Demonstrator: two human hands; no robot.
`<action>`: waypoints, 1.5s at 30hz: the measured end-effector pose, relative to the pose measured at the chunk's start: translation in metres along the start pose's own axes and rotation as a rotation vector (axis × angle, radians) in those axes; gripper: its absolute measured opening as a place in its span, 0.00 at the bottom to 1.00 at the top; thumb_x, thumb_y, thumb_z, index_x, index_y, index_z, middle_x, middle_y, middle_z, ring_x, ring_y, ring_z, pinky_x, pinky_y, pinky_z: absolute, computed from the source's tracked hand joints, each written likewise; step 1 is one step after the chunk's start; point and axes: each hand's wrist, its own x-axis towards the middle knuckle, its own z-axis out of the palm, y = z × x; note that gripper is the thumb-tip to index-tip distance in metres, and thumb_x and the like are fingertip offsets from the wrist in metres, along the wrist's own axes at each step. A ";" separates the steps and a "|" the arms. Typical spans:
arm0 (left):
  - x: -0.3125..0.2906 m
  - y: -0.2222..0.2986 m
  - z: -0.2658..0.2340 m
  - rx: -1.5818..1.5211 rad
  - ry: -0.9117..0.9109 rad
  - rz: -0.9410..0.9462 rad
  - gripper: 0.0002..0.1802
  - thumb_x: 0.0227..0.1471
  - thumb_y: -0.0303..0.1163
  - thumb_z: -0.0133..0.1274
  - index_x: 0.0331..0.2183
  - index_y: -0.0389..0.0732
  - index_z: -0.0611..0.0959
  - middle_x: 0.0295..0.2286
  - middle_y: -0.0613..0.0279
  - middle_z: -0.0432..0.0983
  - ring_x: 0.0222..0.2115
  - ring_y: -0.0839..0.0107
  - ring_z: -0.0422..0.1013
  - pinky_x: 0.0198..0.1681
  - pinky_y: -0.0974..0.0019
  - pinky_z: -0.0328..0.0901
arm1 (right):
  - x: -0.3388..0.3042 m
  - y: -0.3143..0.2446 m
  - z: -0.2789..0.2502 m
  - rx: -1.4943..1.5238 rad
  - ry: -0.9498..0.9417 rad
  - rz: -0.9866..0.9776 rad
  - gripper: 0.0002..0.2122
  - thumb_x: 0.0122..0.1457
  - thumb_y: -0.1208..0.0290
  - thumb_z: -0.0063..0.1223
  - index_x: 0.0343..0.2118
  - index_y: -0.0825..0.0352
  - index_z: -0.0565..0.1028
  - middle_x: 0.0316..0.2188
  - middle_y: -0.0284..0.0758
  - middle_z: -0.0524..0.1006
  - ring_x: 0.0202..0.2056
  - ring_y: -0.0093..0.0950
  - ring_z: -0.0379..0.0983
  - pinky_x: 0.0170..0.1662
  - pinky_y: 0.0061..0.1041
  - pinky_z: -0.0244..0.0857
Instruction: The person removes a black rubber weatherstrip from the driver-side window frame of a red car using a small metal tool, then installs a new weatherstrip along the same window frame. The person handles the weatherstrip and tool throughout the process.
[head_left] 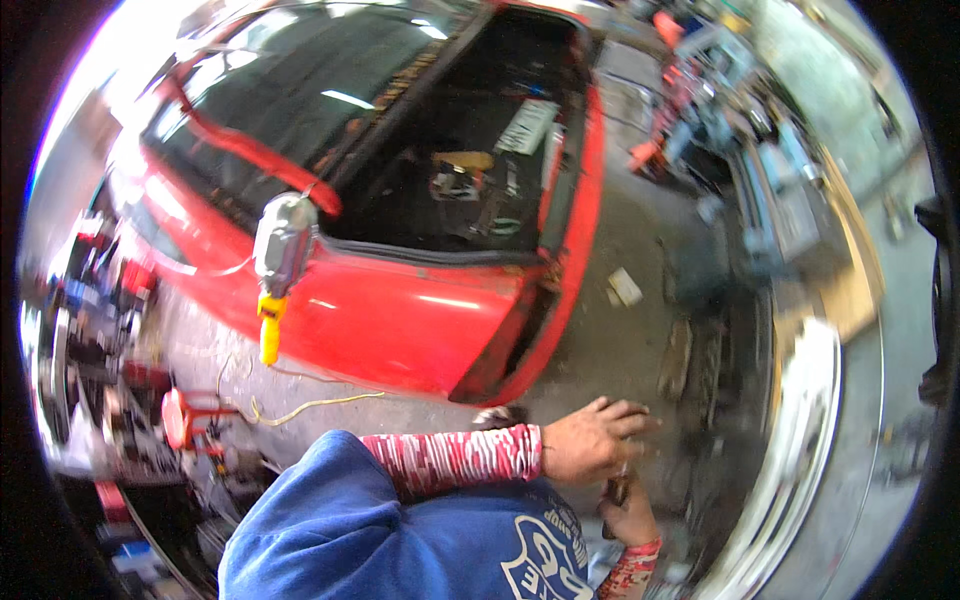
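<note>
My left hand (592, 440), in a red-and-white patterned sleeve, is stretched across my body with its fingers extended and slightly apart. Just below it, my right hand (630, 515) is closed around a small dark brownish thing (617, 490), too blurred to name. The two hands nearly touch, and the left partly covers what the right holds. Beyond them stands a red car (400, 320) with its rear compartment open. A caged work light (283, 245) with a yellow handle hangs at the car's near side.
Blurred tools and parts crowd a bench (790, 220) at the right. A long white curved panel (800, 450) leans near the right wall. At the left are a red stool (185, 418) and cluttered shelves (130, 480). A yellow cord (310, 405) lies across the floor.
</note>
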 end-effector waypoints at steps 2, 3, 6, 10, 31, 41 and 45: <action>0.007 -0.022 0.002 0.145 -0.049 -0.092 0.27 0.48 0.39 0.59 0.53 0.51 0.80 0.61 0.53 0.65 0.65 0.51 0.55 0.64 0.38 0.53 | 0.048 -0.016 -0.030 -0.266 -0.171 -0.059 0.20 0.50 0.72 0.59 0.47 0.67 0.71 0.37 0.41 0.80 0.36 0.32 0.79 0.39 0.32 0.72; 0.008 -0.032 0.003 0.245 -0.063 -0.124 0.27 0.48 0.39 0.60 0.52 0.51 0.81 0.60 0.53 0.66 0.64 0.51 0.56 0.65 0.38 0.51 | 0.063 -0.025 -0.042 -0.222 -0.198 -0.090 0.18 0.56 0.72 0.56 0.50 0.66 0.71 0.45 0.45 0.80 0.44 0.34 0.79 0.43 0.35 0.73; 0.022 -0.059 0.011 0.375 -0.003 -0.305 0.19 0.46 0.37 0.60 0.43 0.51 0.85 0.50 0.58 0.76 0.62 0.53 0.59 0.68 0.35 0.45 | 0.115 -0.054 -0.084 -0.332 -0.371 0.086 0.18 0.47 0.74 0.57 0.42 0.71 0.71 0.29 0.37 0.76 0.27 0.31 0.74 0.32 0.33 0.69; 0.058 -0.095 0.017 0.335 -0.023 -0.551 0.08 0.44 0.39 0.60 0.29 0.48 0.86 0.31 0.62 0.81 0.48 0.59 0.73 0.61 0.36 0.57 | 0.163 -0.077 -0.124 -0.403 -0.425 -0.277 0.19 0.53 0.74 0.52 0.48 0.74 0.73 0.37 0.43 0.78 0.39 0.40 0.75 0.49 0.36 0.67; 0.222 -0.148 -0.033 0.091 0.958 -1.302 0.12 0.54 0.39 0.57 0.35 0.42 0.85 0.30 0.51 0.82 0.34 0.49 0.79 0.39 0.50 0.72 | 0.452 -0.144 -0.296 -0.280 -1.199 -0.572 0.26 0.53 0.80 0.53 0.58 0.71 0.71 0.34 0.26 0.74 0.33 0.19 0.68 0.37 0.19 0.65; 0.285 -0.159 -0.025 0.115 1.594 -1.286 0.09 0.56 0.32 0.61 0.37 0.37 0.85 0.29 0.55 0.83 0.32 0.70 0.79 0.37 0.63 0.72 | 0.508 -0.189 -0.320 -0.258 -1.421 -0.495 0.27 0.51 0.84 0.51 0.58 0.72 0.70 0.36 0.23 0.73 0.34 0.14 0.66 0.36 0.16 0.64; 0.272 -0.153 -0.027 0.061 1.816 -1.199 0.08 0.59 0.31 0.59 0.36 0.36 0.84 0.28 0.64 0.82 0.31 0.80 0.74 0.37 0.70 0.70 | 0.505 -0.198 -0.303 -0.191 -1.490 -0.586 0.27 0.51 0.84 0.51 0.58 0.71 0.70 0.37 0.22 0.72 0.35 0.13 0.65 0.38 0.15 0.63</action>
